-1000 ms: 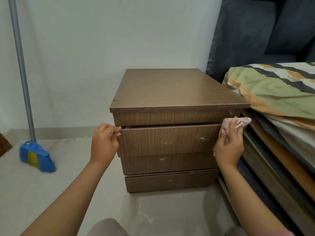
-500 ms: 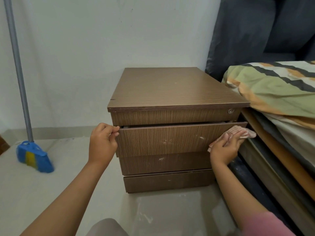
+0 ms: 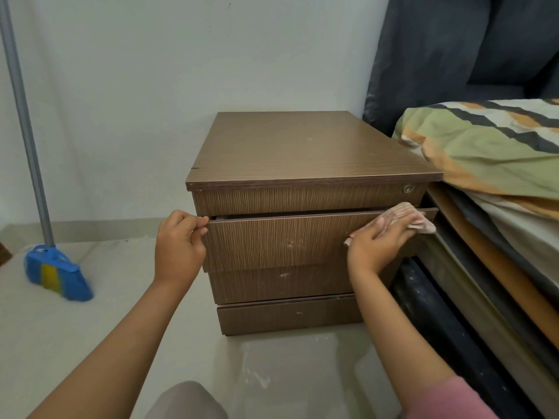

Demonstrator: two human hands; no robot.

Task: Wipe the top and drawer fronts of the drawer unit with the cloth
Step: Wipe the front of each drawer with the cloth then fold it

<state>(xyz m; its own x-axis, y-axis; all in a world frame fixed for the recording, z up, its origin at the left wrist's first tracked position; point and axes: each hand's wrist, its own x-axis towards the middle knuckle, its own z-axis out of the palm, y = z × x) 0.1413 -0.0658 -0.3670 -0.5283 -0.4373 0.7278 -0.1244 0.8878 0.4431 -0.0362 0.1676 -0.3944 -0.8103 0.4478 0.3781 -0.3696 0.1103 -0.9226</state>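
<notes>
A brown wood-grain drawer unit [image 3: 302,152] stands on the floor against the wall. Its second drawer [image 3: 278,240] is pulled out a little, and white smudges mark the drawer fronts. My left hand [image 3: 178,246] grips that drawer's left edge with the fingers curled round it. My right hand [image 3: 378,246] presses a pink cloth [image 3: 402,217] flat against the upper right part of the same drawer front. The cloth's end sticks out past the drawer's right edge. A small round lock [image 3: 408,189] sits in the top front panel.
A bed with a green, orange and black striped cover [image 3: 490,152] crowds the unit's right side. A blue broom head [image 3: 54,273] on a grey pole [image 3: 24,116] leans at the left. Pale floor [image 3: 272,373] lies in front, with my knee at the bottom edge.
My right hand has slid the cloth from the drawer's right end leftward onto its front. The drawer has come out slightly. My left hand keeps its hold.
</notes>
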